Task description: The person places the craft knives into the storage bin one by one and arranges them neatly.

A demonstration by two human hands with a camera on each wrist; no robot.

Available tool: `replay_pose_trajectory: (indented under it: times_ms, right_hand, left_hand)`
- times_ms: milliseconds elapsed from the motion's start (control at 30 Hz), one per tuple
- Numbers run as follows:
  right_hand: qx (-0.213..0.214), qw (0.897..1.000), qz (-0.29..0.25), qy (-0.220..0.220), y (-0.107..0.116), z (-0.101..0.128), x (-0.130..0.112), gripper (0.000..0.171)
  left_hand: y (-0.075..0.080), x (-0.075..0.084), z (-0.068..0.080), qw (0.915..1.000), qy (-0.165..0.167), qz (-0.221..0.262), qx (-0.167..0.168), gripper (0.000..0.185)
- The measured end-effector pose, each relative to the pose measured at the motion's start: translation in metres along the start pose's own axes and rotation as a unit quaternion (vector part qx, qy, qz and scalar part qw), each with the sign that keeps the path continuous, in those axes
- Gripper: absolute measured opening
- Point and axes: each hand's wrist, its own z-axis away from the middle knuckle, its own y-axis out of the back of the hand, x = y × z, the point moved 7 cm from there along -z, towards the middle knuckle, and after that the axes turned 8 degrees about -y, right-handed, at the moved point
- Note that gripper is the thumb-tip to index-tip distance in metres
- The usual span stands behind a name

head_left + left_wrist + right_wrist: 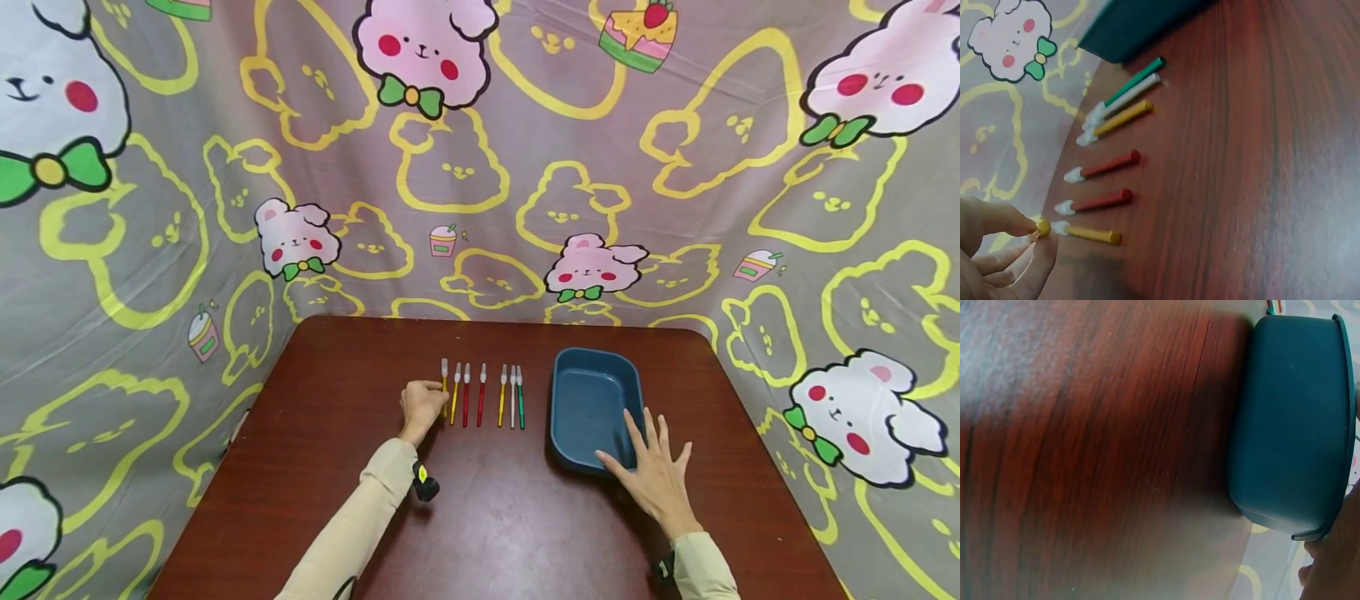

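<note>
Several thin pens with white caps lie in a row on the dark wooden table (510,517). My left hand (433,387) pinches the near end of the leftmost yellow pen (444,371); in the left wrist view my fingertips (1038,232) close on its yellow tip (1043,227). Beside it lie a yellow pen (1088,233), two red pens (1094,202), another yellow one (1119,119), a grey one (1129,94) and a green pen (1138,76). My right hand (645,442) rests with straight, spread fingers on the near right rim of a teal tray (596,408).
The teal tray (1291,425) stands right of the pen row and holds nothing that I can see. A cartoon-printed cloth (480,167) walls the table on three sides. Bare tabletop stretches left of the pens and toward the front edge.
</note>
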Motion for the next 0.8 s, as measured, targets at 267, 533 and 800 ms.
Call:
replay_pose_trajectory:
  times_ms: [267,533,800]
  right_hand:
    - [0.004,1.0,0.0,0.003,0.0,0.0,0.0,0.096]
    - [0.004,1.0,-0.002,0.004,-0.001,0.001,-0.001,0.095]
    - [0.002,1.0,0.002,0.001,-0.001,0.0,0.001,0.097]
  left_hand:
    - [-0.012,0.017,0.006,0.9971,0.014,0.066,-0.034,0.024]
    - [-0.031,0.044,0.021,0.9853,0.016,0.154,-0.072,0.024]
    - [-0.058,0.072,0.035,0.9717,0.001,0.209,-0.11,0.028]
